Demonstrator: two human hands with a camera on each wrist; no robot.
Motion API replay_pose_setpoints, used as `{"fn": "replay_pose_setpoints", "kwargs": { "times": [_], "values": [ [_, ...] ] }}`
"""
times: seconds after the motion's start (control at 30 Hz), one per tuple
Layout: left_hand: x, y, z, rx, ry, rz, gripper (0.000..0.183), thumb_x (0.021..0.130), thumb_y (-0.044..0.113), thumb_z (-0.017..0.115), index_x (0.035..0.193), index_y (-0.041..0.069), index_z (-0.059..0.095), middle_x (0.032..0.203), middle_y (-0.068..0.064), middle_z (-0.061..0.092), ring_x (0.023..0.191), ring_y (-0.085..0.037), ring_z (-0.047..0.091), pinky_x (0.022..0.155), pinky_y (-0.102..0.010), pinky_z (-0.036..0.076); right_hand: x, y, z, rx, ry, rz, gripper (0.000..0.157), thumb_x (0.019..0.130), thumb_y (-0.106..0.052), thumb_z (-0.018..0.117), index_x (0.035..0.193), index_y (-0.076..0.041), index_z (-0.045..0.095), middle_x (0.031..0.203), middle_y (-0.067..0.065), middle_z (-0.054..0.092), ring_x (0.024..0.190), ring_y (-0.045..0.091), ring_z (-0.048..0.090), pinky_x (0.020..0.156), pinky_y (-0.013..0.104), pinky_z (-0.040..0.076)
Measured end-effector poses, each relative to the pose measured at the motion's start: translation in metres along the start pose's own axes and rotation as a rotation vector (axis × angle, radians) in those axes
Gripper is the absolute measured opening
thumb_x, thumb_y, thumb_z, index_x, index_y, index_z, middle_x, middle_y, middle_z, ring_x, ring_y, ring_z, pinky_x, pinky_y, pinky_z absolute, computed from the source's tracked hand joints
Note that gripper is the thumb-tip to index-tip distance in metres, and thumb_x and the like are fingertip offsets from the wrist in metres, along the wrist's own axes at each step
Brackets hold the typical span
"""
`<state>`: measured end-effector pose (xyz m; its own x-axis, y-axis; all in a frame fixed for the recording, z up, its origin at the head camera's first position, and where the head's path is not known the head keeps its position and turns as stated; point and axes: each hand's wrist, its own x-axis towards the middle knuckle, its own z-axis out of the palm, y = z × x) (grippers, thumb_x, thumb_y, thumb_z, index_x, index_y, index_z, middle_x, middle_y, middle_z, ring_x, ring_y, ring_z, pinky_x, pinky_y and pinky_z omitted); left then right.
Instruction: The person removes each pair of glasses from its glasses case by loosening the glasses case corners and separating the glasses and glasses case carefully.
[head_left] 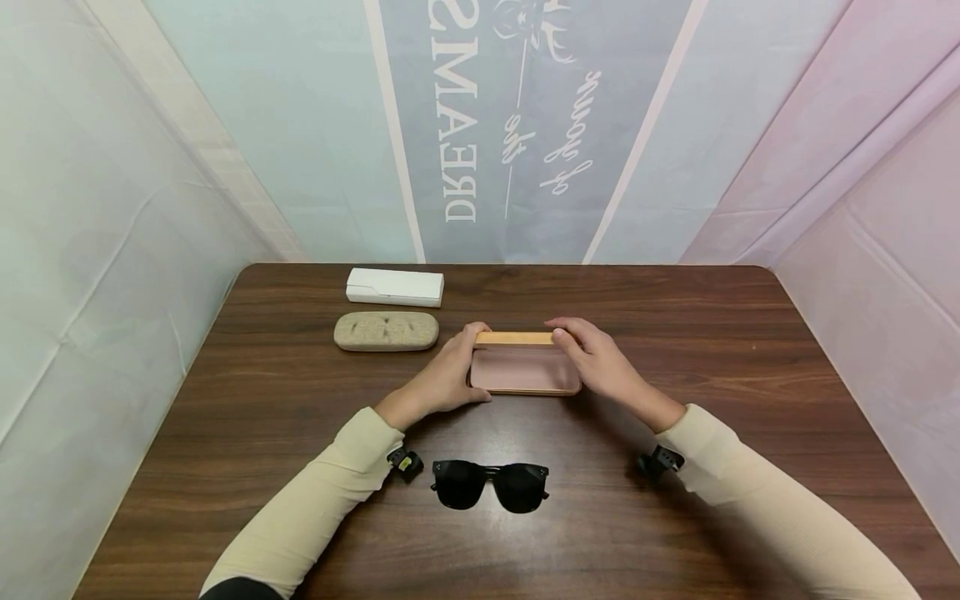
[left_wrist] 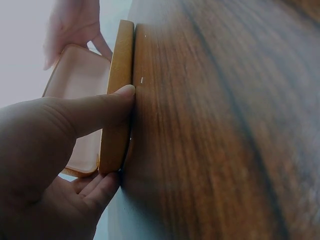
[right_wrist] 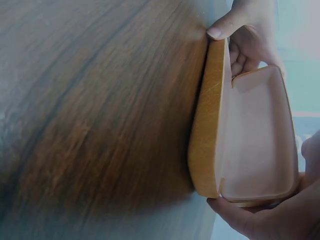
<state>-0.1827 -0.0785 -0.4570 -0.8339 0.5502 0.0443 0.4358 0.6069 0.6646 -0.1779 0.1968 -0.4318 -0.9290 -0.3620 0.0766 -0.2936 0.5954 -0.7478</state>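
An open glasses case [head_left: 525, 372], tan-yellow outside with a pale pink lining, stands on the table in front of me. Its left end is gripped by my left hand [head_left: 448, 375], the thumb along the near edge. At the other end my right hand [head_left: 606, 362] holds the case, thumb by the raised lid's rim. Both wrist views show the yellow outer wall [left_wrist: 116, 145] and the pink inside [right_wrist: 260, 135] with nothing in it. Black sunglasses [head_left: 459, 485] lie folded nearer to me, touched by neither hand.
Left of the open case lies a beige fabric-like glasses case [head_left: 386, 332], closed. Behind it is a closed white case [head_left: 395, 288]. The dark wooden table [head_left: 712, 333] meets a printed curtain [head_left: 322, 150] at the back, with pale hangings on both sides.
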Motion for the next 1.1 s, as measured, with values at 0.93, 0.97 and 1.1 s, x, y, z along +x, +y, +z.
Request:
{"fn": "replay_pose_setpoints", "kwargs": {
  "times": [0.93, 0.97, 1.1],
  "values": [
    [0.001, -0.005, -0.001, 0.027, -0.027, 0.043, 0.095, 0.075, 0.011, 0.090, 0.146, 0.010, 0.027, 0.141, -0.017, 0.047, 0.128, -0.034, 0.047, 0.106, -0.049, 0.042, 0.011, 0.012, -0.021, 0.185, -0.221, 0.181, 0.045, 0.108, -0.036, 0.053, 0.141, -0.005, 0.059, 0.138, 0.019, 0.057, 0.125, 0.034, 0.052, 0.105, 0.054, 0.039],
    [0.001, -0.005, -0.001, 0.024, -0.031, 0.047, 0.094, 0.075, 0.010, 0.089, 0.146, 0.010, 0.027, 0.140, -0.017, 0.046, 0.127, -0.034, 0.047, 0.105, -0.049, 0.042, 0.011, 0.012, -0.021, 0.185, -0.221, 0.179, 0.045, 0.108, -0.035, 0.053, 0.140, -0.006, 0.060, 0.138, 0.019, 0.057, 0.125, 0.034, 0.052, 0.104, 0.053, 0.039],
    [0.001, -0.006, -0.002, 0.014, -0.043, 0.054, 0.093, 0.075, 0.008, 0.087, 0.146, 0.008, 0.027, 0.140, -0.017, 0.046, 0.125, -0.034, 0.047, 0.104, -0.048, 0.042, 0.011, 0.013, -0.021, 0.193, -0.229, 0.171, 0.043, 0.107, -0.033, 0.054, 0.140, -0.006, 0.060, 0.138, 0.018, 0.057, 0.125, 0.033, 0.052, 0.104, 0.052, 0.039]
  ]
}}
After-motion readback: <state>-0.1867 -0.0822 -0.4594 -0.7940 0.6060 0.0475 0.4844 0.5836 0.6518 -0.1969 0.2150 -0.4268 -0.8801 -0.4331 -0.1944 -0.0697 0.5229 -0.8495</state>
